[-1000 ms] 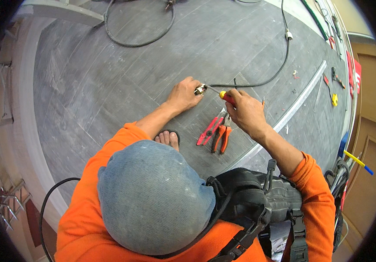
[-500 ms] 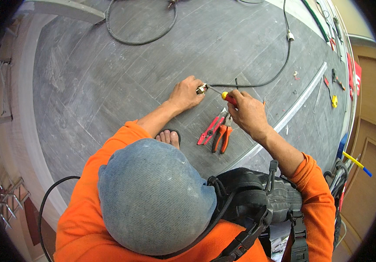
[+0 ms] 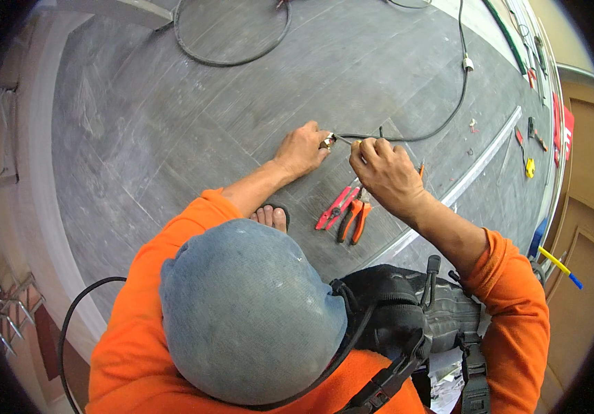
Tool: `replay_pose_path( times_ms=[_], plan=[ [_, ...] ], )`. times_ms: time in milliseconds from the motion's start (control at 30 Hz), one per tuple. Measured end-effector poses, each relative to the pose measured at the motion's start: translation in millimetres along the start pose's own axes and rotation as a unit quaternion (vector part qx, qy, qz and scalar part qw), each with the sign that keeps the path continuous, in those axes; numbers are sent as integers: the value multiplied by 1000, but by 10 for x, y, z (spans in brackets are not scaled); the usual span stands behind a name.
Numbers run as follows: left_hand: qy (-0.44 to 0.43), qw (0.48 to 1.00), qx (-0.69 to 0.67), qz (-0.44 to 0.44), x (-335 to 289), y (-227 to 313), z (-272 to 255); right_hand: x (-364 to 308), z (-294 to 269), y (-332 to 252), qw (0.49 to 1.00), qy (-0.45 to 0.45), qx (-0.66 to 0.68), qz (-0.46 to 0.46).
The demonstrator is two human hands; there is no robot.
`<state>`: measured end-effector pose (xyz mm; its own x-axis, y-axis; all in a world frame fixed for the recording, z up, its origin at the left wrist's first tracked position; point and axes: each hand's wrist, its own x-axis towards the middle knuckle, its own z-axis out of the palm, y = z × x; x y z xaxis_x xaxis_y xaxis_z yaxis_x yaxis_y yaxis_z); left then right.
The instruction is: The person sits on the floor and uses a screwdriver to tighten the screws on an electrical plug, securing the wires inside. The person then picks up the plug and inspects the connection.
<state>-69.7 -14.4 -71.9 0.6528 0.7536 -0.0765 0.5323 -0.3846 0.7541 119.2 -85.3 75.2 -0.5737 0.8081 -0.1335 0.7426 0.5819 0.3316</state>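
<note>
My left hand (image 3: 300,150) is closed around a small white and brassy electrical connector (image 3: 326,142), mostly hidden by the fingers. A black cable (image 3: 421,139) runs up to it from the right. In my right hand (image 3: 388,171), knuckles upward, is a screwdriver (image 3: 343,140). Its thin shaft points left and meets the connector, while the fist covers nearly all of the handle. On the floor just below the hands lie pliers with orange and black handles (image 3: 355,219). Beside them is a red-handled hand tool (image 3: 337,207).
A long pale metal strip (image 3: 480,168) crosses the grey floor on the right. Beyond it lie a yellow tool (image 3: 530,168) and several small scraps. Looped cable (image 3: 224,63) rests at the far side. My foot (image 3: 269,217) and denim-covered knee (image 3: 252,310) are close in.
My right hand has rolled over the screwdriver, so its red and yellow handle is now covered. My left hand keeps its hold on the connector. The whole view has shifted slightly.
</note>
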Motion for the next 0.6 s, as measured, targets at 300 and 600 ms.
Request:
replay_pose_path(
  times_ms=[300, 600],
  plan=[
    [0, 1000, 1, -6, -18, -16, 47, 100, 38, 163, 890, -149, 350, 252],
    [11, 1000, -12, 0, -20, -17, 81, -53, 109, 254, 887, -181, 331, 268]
  ],
)
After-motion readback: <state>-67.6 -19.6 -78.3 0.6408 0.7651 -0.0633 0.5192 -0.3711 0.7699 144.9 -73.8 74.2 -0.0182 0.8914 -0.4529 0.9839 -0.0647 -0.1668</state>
